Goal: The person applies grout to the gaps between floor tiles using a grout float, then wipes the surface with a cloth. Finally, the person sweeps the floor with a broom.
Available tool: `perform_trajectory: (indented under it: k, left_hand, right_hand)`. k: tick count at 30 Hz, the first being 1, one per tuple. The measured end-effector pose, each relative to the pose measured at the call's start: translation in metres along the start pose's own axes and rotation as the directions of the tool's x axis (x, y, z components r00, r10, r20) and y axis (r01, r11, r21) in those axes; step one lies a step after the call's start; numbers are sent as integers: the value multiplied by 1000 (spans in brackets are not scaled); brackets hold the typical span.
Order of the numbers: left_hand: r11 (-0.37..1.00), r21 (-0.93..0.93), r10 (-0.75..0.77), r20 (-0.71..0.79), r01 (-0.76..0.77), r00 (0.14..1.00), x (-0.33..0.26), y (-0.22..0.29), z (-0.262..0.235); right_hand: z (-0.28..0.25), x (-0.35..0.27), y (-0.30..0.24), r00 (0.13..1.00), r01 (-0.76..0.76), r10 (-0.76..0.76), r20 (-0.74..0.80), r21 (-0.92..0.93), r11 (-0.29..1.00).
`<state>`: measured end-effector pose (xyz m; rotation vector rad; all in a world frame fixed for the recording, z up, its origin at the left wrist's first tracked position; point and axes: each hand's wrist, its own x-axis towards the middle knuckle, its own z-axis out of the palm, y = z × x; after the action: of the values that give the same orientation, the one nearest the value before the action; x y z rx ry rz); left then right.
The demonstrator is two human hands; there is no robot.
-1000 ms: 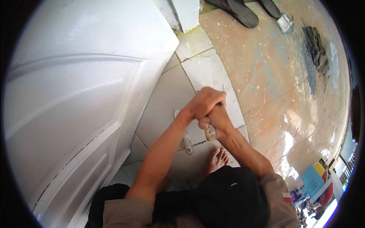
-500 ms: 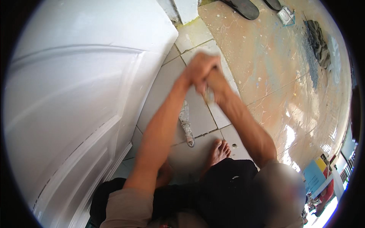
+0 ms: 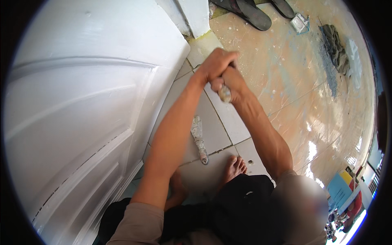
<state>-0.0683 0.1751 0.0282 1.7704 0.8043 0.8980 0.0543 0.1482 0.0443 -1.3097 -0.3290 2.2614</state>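
Note:
My left hand (image 3: 217, 64) and my right hand (image 3: 232, 75) are clasped together over the tiles beside the white door. Both are closed around one tool, and the knob-like end of its pale, stained handle (image 3: 224, 94) sticks out toward me below the fingers. My left hand lies over part of the right. The working end is hidden, so I cannot tell the tool's kind. On the tiles nearer to me lies a putty-caked scraper (image 3: 199, 141), which neither hand touches.
The white panelled door (image 3: 81, 98) fills the left side. Dark sandals (image 3: 249, 14), a small white box (image 3: 300, 23) and a crumpled dark cloth (image 3: 337, 47) lie on the stained floor (image 3: 281, 73). My bare foot (image 3: 235, 167) stands near a small hole in the tile.
My clasped hands have moved slightly away from me, and the handle's end shows more clearly. The view has shifted a little; the scraper lies where it was.

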Motion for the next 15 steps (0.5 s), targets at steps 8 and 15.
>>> perform_trajectory:
  k: [8,15]
  left_hand:
    - [998,-45,34,-18,-35,999,-117,51,104]
    - [941,-264,-150,229,209,962,-42,34,77]
  right_hand:
    - [-29,-128,129,947,-150,157,-281,47,988]
    - [-54,-86,75,991,8,27,-134,251,968]
